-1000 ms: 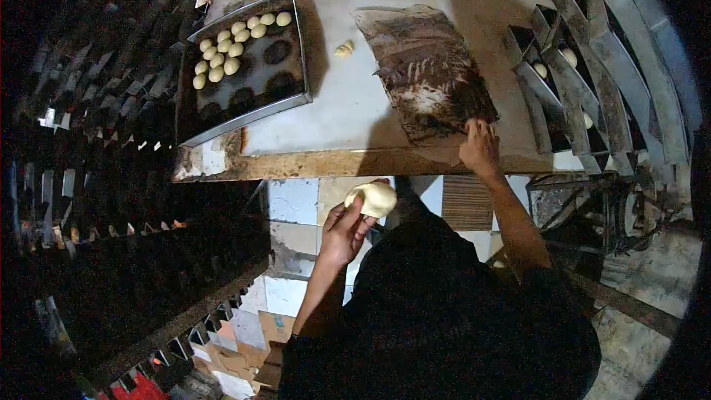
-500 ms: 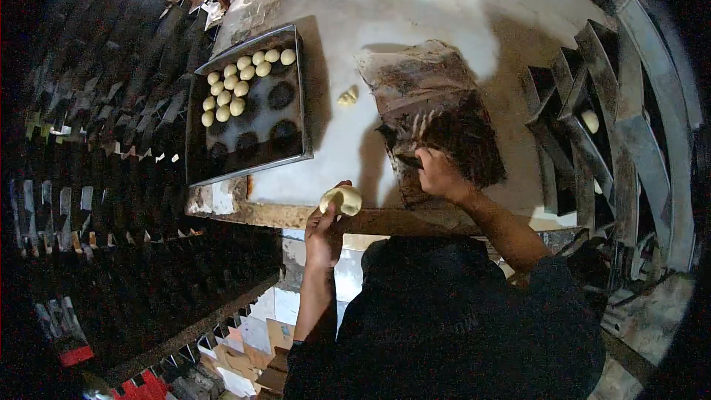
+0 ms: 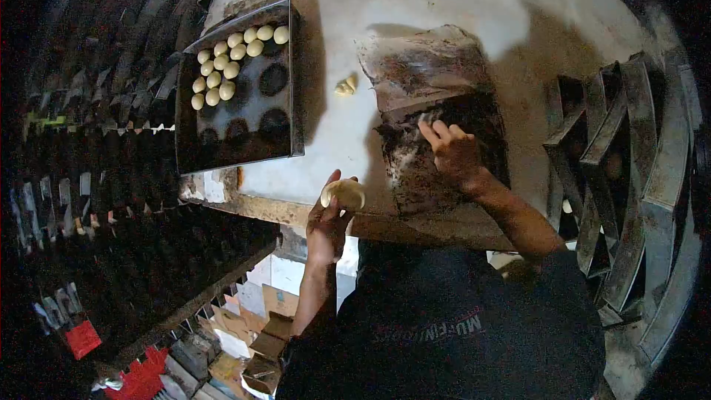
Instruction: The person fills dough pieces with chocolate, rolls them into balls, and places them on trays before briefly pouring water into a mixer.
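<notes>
A flattened, cupped piece of pale dough [image 3: 345, 196] rests in my left hand [image 3: 328, 224], with the thumb and fingers closed around it near the table's front edge. My right hand [image 3: 455, 152] is over a dark brown, crumbly mass [image 3: 415, 178] lying on a crumpled plastic sheet [image 3: 429, 67]. Its fingers are bent and drawn together at the mass; whether they pinch any of it is hidden. A few small dough scraps [image 3: 346, 87] lie on the table between the tray and the sheet.
Left on the pale worktable [image 3: 341, 15], a dark metal tray [image 3: 297, 104] holds several round dough balls [image 3: 231, 70] at its far and left sides. Stacked metal trays [image 3: 615, 148] stand at the right. Racks of dark metal pieces [image 3: 96, 118] fill the left; cardboard boxes [image 3: 270, 348] lie below.
My right hand has shifted away from me over the dark mass, and its fingers are lifted more. My left hand has turned the dough slightly. The view has shifted a little.
</notes>
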A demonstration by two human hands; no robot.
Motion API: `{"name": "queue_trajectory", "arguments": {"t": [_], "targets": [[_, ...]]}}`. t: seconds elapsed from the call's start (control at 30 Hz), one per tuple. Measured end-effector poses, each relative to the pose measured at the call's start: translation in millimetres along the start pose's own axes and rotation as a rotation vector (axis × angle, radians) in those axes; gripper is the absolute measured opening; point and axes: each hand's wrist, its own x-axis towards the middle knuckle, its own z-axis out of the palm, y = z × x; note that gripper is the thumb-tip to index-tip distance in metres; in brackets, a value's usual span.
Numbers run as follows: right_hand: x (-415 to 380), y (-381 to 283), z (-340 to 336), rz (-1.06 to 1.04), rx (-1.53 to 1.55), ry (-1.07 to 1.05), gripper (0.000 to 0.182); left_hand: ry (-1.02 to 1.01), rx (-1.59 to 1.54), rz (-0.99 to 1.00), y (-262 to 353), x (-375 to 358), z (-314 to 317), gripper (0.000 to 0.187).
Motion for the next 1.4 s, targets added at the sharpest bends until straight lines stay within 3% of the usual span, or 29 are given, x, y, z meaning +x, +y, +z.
{"name": "queue_trajectory", "arguments": {"t": [0.1,0.23,0.33,0.43,0.47,0.57,0.6,0.7,0.8,0.93,1.07,1.17,1.2,1.3,1.37,1.4], "targets": [[-1,3,27,-0.044,0.034,-0.141,0.046,0.019,-0.051,-0.021,6,2,8,0.055],[-3,10,1,-0.157,0.256,-0.310,0.041,-0.016,-0.019,-0.045,5,6,8,0.058],[-16,6,3,0.060,0.218,-0.088,0.042,0.023,0.045,-0.009,4,4,15,0.052],[-10,-1,37,0.102,0.203,-0.037,0.045,0.065,0.040,-0.023,1,3,16,0.047],[-11,-6,35,0.038,0.256,-0.101,0.045,0.068,0.018,-0.026,-1,3,15,0.047],[-23,8,61,-0.130,0.527,0.024,0.045,0.066,-0.026,-0.017,-8,8,5,0.046],[-27,20,62,-0.239,0.469,-0.051,0.048,0.062,-0.041,-0.007,-13,12,0,0.046],[-45,8,43,-0.133,0.891,0.044,0.051,0.075,-0.069,-0.139,-23,20,3,0.043],[-65,-28,3,-0.116,0.718,0.177,0.049,-0.132,-0.147,-0.222,-47,34,9,0.044],[-105,-48,17,-0.020,0.334,0.210,0.058,-0.243,-0.081,-0.340,-40,22,30,0.049],[-139,-58,34,0.160,0.075,0.159,0.053,-0.243,-0.204,-0.183,-60,15,8,0.052],[-136,-78,23,0.083,-0.054,0.530,0.047,-0.246,-0.305,-0.123,-42,-6,4,0.054],[-132,-90,3,0.160,-0.027,0.322,0.036,-0.306,-0.293,-0.095,-33,-13,0,0.055],[-100,-139,-12,0.278,1.020,0.311,0.034,-0.327,-0.160,0.023,-11,-52,5,0.054],[-88,-194,-66,0.429,1.328,0.258,0.031,-0.348,0.012,0.206,-11,-73,0,0.050],[-87,-218,-78,0.309,1.020,0.334,0.031,-0.382,0.321,0.426,-14,-82,-11,0.054]]}}
